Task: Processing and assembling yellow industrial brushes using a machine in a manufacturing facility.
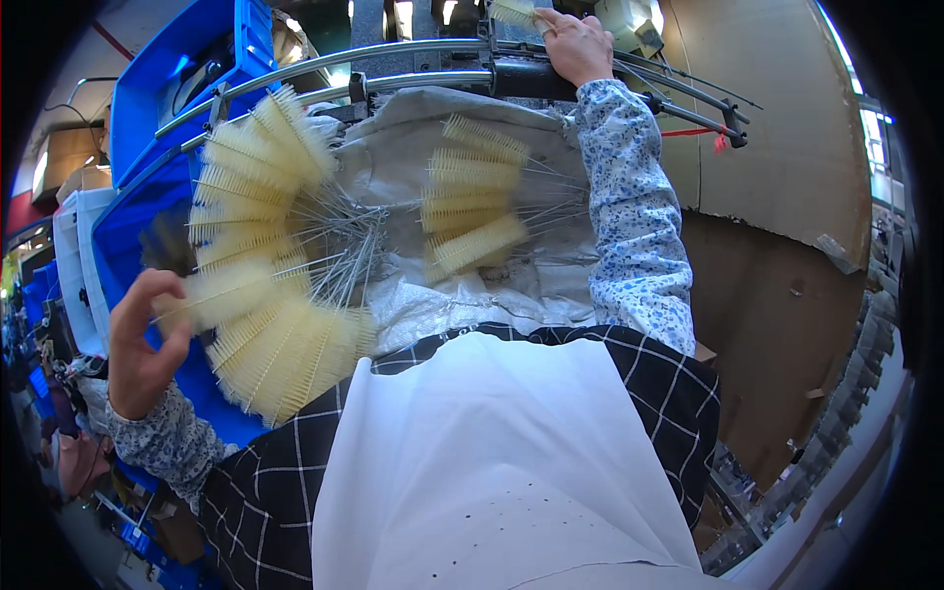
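Note:
My left hand point(147, 329) pinches the tip of a pale yellow bottle brush point(236, 293), slightly blurred, at the left of my lap. Around it fans a pile of similar brushes point(251, 211), their thin wire stems point(344, 251) crossing toward the middle. At the far side, my right hand point(580, 47) is closed by the end of another brush point(513, 12), just above a black holder point(531, 79) on the metal rails. Part of its grip is hidden. Below that forearm, several more brushes point(474, 197) lie on a grey-white plastic sheet point(398, 147), stems pointing right.
Curved metal rails point(423, 81) run across the far side, with rods and a red ribbon point(721, 143) at their right end. Blue bins point(147, 128) stand at the left. A large cardboard sheet point(787, 128) rises at the right. A white apron point(492, 442) covers my lap.

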A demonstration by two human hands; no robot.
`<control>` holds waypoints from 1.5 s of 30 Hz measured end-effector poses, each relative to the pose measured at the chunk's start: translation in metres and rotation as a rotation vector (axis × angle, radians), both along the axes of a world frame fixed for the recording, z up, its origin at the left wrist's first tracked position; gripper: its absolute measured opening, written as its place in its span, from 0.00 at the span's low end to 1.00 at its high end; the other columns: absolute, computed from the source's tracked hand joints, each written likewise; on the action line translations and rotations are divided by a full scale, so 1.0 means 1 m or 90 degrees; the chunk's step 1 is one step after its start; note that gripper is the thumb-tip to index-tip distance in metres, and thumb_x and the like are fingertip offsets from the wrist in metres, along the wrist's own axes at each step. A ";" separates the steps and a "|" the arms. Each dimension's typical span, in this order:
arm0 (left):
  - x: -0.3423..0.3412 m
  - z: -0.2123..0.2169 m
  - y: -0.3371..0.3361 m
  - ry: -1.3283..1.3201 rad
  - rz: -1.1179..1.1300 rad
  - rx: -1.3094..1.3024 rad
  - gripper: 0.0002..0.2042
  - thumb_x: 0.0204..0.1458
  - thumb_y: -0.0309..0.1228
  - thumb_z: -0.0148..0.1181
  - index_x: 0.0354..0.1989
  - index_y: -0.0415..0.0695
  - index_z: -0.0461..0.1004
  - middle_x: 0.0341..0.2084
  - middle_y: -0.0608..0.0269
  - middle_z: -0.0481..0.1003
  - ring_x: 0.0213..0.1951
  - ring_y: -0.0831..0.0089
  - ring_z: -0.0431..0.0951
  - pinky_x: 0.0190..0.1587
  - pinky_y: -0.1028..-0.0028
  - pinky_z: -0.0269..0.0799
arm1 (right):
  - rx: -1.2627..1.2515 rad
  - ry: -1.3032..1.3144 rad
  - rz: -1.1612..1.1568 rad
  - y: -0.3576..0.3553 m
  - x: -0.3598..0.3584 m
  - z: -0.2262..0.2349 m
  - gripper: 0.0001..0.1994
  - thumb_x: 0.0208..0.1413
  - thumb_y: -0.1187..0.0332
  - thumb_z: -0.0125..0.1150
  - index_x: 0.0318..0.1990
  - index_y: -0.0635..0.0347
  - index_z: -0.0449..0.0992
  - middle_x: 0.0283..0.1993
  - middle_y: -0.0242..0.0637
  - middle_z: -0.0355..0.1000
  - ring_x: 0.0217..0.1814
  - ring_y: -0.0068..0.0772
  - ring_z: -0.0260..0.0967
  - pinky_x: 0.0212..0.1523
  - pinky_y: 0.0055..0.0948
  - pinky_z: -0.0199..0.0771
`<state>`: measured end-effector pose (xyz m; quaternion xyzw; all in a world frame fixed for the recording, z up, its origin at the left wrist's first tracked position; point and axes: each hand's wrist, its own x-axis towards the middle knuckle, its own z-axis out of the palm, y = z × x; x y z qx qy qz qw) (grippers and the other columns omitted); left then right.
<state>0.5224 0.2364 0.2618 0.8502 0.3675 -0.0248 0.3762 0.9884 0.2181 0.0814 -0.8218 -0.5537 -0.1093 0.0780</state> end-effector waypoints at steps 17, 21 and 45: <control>0.000 0.009 0.006 -0.350 0.057 0.054 0.17 0.34 0.32 0.50 0.32 0.37 0.58 0.23 0.60 0.56 0.26 0.75 0.55 0.28 0.78 0.50 | 0.005 -0.053 0.051 0.020 0.018 -0.006 0.26 0.45 0.58 0.47 0.54 0.43 0.51 0.53 0.34 0.52 0.55 0.39 0.44 0.49 0.50 0.45; -0.014 0.006 0.014 -0.346 0.033 0.063 0.17 0.35 0.34 0.48 0.34 0.38 0.57 0.24 0.60 0.56 0.27 0.74 0.55 0.31 0.77 0.51 | 0.054 0.022 -0.130 -0.009 0.027 0.000 0.24 0.44 0.58 0.48 0.51 0.48 0.57 0.52 0.37 0.56 0.56 0.40 0.45 0.51 0.50 0.43; 0.000 0.010 0.020 -0.411 0.032 0.031 0.19 0.39 0.40 0.47 0.37 0.41 0.56 0.24 0.62 0.54 0.25 0.76 0.55 0.27 0.78 0.51 | 0.174 0.176 -0.037 0.038 -0.078 0.010 0.12 0.43 0.70 0.45 0.37 0.57 0.69 0.34 0.38 0.67 0.39 0.38 0.63 0.39 0.39 0.60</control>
